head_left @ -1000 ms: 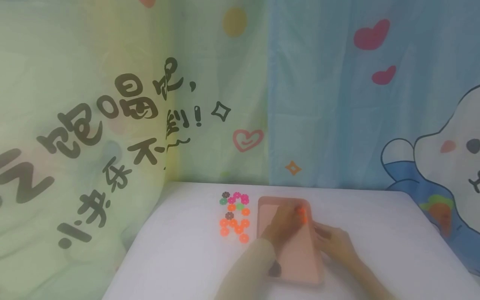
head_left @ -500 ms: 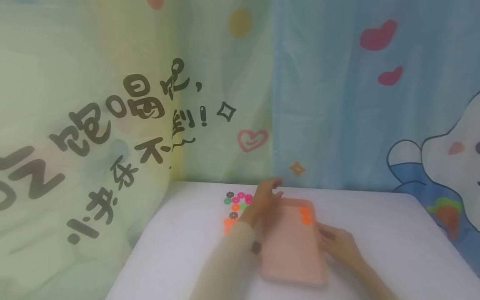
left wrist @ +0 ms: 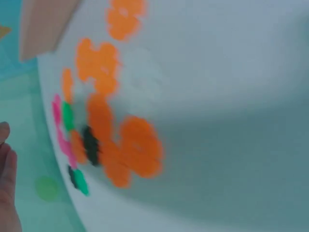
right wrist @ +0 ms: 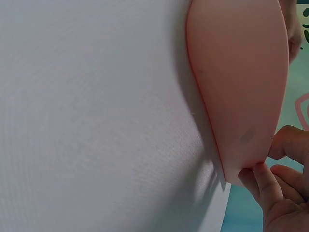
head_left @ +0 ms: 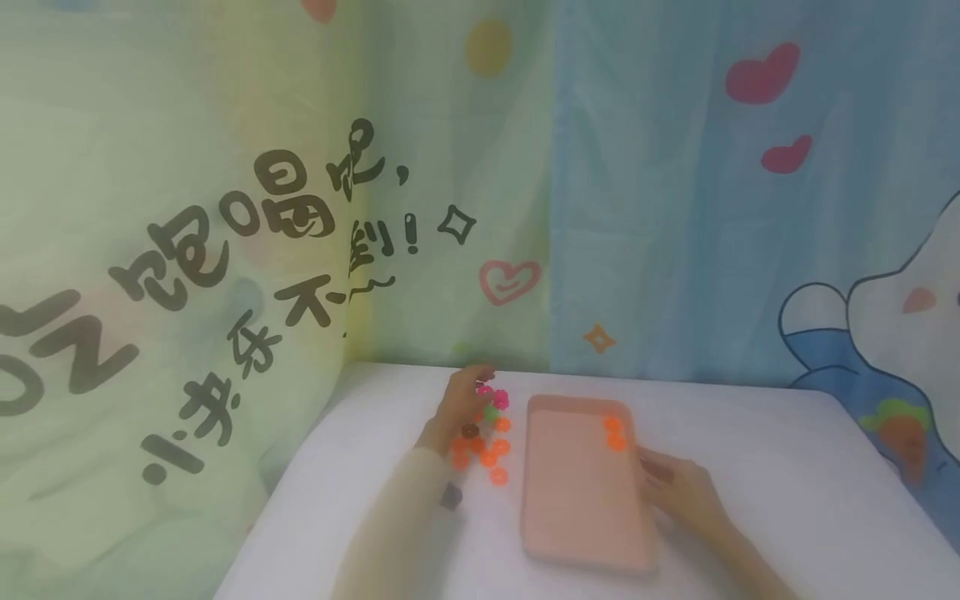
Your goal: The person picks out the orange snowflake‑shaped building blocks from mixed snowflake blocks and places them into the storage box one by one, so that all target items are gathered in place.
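My left hand (head_left: 459,407) hovers over the far part of a cluster of small flower-shaped pieces (head_left: 499,447), with fingers loosely bent and apart. Orange, pink, green and dark pieces show there; the hand covers some. In the left wrist view only a few fingers (left wrist: 8,174) appear at the left edge, off the pieces. A shallow pink tray (head_left: 585,508) lies right of the cluster. Inside it, two orange flower pieces (head_left: 615,433) sit near the far right corner. My right hand (head_left: 684,492) holds the tray's right wall, thumb at the rim and fingertips against the outer side (right wrist: 241,96).
The white table (head_left: 787,500) reaches back to a printed curtain (head_left: 637,208), with another curtain (head_left: 187,125) along the left. A small dark wrist camera (head_left: 451,497) sits under the left forearm.
My left hand has left the tray's far right corner and moved left, over the flower pieces. The two orange pieces in the tray are now uncovered. The right hand stays at the tray's side.
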`<state>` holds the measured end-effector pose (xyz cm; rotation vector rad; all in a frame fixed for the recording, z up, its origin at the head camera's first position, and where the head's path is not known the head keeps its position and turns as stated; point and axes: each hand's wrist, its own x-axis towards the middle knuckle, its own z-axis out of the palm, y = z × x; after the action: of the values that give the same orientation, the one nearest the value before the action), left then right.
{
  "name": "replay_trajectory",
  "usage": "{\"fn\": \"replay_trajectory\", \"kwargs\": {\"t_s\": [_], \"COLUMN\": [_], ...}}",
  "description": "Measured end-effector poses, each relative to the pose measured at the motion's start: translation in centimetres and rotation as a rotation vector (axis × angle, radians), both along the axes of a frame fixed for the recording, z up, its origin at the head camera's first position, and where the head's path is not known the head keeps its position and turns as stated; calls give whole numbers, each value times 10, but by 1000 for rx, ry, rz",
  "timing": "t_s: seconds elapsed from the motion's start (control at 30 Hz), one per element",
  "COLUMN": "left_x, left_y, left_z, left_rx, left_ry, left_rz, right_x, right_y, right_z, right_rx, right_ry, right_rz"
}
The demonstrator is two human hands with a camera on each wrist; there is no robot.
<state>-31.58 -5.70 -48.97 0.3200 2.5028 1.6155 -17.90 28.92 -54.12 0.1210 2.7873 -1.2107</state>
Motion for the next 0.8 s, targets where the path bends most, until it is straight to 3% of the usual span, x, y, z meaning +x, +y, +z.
{"fn": "replay_trajectory", "kwargs": {"t_s": [0.13, 0.27, 0.37, 0.63, 0.8], "left_x": [-6, -13, -15, -18, -10], "left_y": [-14, -25, -29, -31, -30], "left_z": [-20, -40, -48, -54, -50], "left_rx": [-12, 53, 87, -45, -137], "left_ry": [44, 12, -7, -14, 46], "left_rz": [-18, -41, -54, -44, -31], "right_x": [-1, -3, -5, -7, -4], "right_y": [3, 7, 8, 8, 6], "right_z": [-5, -11, -13, -15, -11], "right_rx": [-11, -11, -19, -22, -35], "right_ry": [12, 24, 5, -49, -58], "right_rz": [6, 11, 11, -11, -19]}}
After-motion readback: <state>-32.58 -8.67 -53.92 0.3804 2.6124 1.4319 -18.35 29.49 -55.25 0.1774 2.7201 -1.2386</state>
